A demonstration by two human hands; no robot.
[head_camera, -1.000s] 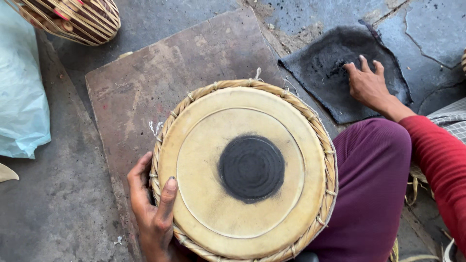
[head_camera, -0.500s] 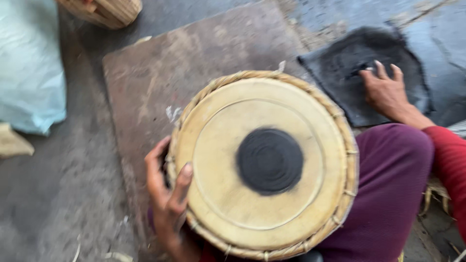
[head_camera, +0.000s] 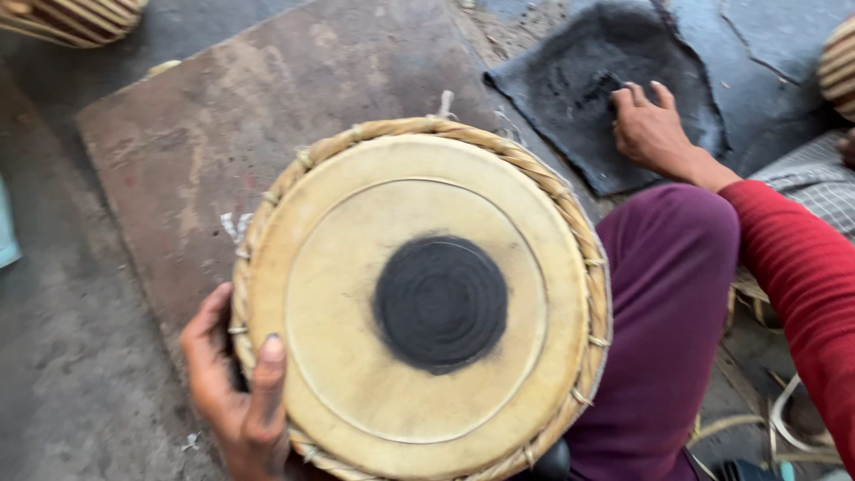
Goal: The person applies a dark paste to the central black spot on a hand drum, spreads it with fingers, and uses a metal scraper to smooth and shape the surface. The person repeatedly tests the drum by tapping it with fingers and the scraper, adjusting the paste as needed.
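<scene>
A round drum (head_camera: 419, 303) with a pale skin head, a black centre patch (head_camera: 440, 303) and a braided straw-coloured rim fills the middle, resting against my purple-trousered leg (head_camera: 668, 303). My left hand (head_camera: 233, 392) grips the drum's lower-left rim, thumb lying on the skin. My right hand (head_camera: 650, 132), in a red sleeve, reaches to the upper right with curled fingers pressing into black powdery paste on a dark slab (head_camera: 588, 98).
A brown stone slab (head_camera: 267, 134) lies under the drum on the grey floor. Another laced drum (head_camera: 71, 18) shows at the top left, and a striped object (head_camera: 837, 67) at the right edge. Checked cloth (head_camera: 810, 178) lies by my right arm.
The view has come closer and shifted, so the drum looks larger. My right hand went from flat and spread to curled, its fingers digging into the black paste. The left hand keeps its grip.
</scene>
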